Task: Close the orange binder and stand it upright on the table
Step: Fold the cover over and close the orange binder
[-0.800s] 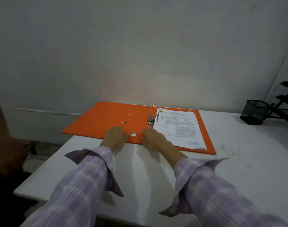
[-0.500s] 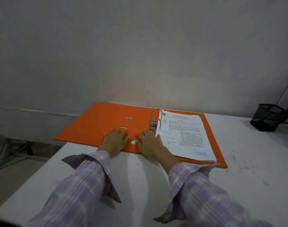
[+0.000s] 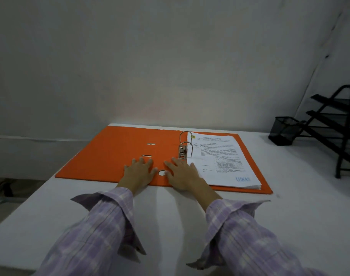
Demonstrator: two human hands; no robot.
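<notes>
The orange binder point(image 3: 114, 154) lies open and flat on the white table point(image 3: 289, 206), its left cover overhanging the table's left edge. Metal rings point(image 3: 185, 145) stand at the spine, and a stack of printed papers point(image 3: 220, 162) rests on the right cover. My left hand point(image 3: 139, 173) lies flat, fingers spread, on the near part of the left cover. My right hand point(image 3: 182, 173) lies flat beside it, just left of the papers and in front of the rings. The spine's round finger hole point(image 3: 161, 173) shows between my two hands. Neither hand grips anything.
A black mesh pen cup point(image 3: 283, 130) stands at the back right, with a black wire paper tray rack point(image 3: 337, 132) beside it at the right edge. A grey wall rises directly behind the table. The floor drops away past the table's left edge.
Both hands have slid a little further onto the binder's near edge and spread flat. The camera view has shifted, bringing the tray rack back into sight. The binder has not moved.
</notes>
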